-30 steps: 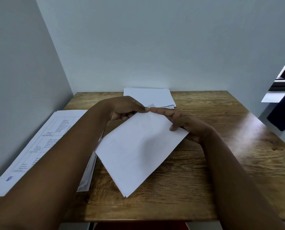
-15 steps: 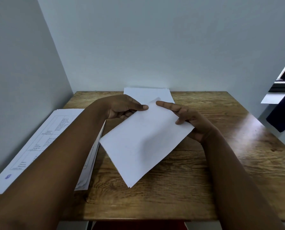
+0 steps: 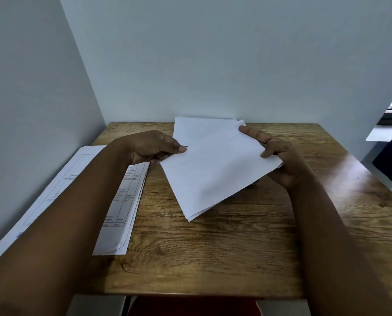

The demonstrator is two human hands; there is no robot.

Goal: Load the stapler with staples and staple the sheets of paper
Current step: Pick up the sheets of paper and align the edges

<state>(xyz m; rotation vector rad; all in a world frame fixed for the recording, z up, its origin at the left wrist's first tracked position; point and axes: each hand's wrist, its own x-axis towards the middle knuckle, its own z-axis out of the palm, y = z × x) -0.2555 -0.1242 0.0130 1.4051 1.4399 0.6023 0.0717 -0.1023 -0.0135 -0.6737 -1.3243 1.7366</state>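
1. Two hands hold a small set of blank sheets [image 3: 215,169] above the bench [image 3: 213,252], tilted so that one corner points down toward the person.
2. The left hand [image 3: 151,147] is closed on the left edge of the sheets, thumb on top and the fingers curled beneath.
3. The right hand [image 3: 279,158] grips the right edge; its forefinger lies stretched along the upper border, the thumb presses on the top face, and the remaining fingers wrap under the paper.
4. At the low corner the edges fan slightly, showing more than one sheet in the set.
5. A flat pile of blank paper [image 3: 197,128] lies at the back of the bench against the wall [image 3: 213,65], partly hidden behind the held sheets.
6. A stack of printed forms [image 3: 124,201] with ruled tables lies on the left side of the bench, jutting past its left edge and partly covered by the left forearm.
7. A small dark thing shows just under the right edge of the held sheets, near the right wrist; what it is cannot be told.
8. The stapler cannot be made out anywhere in the view.
9. Dark cloth [image 3: 391,160] hangs at the far right, beside the bench.
10. Something red [image 3: 190,306] shows below the near edge of the bench.
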